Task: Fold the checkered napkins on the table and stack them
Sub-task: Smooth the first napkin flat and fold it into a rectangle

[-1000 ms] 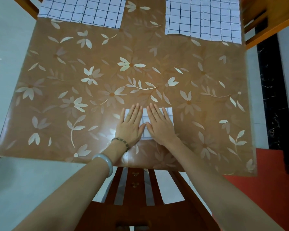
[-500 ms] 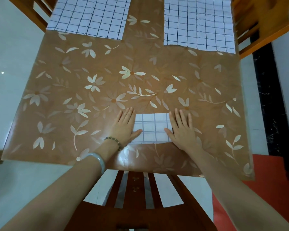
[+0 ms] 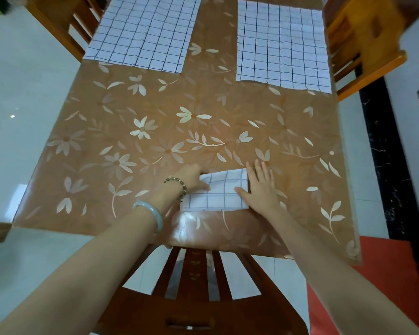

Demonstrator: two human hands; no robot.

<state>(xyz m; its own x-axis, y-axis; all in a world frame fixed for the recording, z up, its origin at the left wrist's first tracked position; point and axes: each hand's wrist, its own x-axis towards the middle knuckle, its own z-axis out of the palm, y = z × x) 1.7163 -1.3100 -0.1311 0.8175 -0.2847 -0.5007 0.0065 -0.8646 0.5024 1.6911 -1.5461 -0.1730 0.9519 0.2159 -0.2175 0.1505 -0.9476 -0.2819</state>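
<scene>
While at folded napkin (image 3: 218,198) edges, left fingers (image 3: 197,169) in pinch, right fingers (image 3: 261,170) flat

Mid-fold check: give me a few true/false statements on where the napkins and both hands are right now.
1. The far-left napkin and the far-right napkin both lie unfolded. True.
2. The folded napkin sits in the middle of the table. False: it lies by the near edge.
3. The right hand lies flat, fingers straight, at the folded napkin's right edge. True.
4. The left hand rests away from the folded napkin. False: it grips that napkin's left side and lifts it.
5. Both bracelets are on the right wrist. False: the bead bracelet and the pale bangle are on the left wrist.
</scene>
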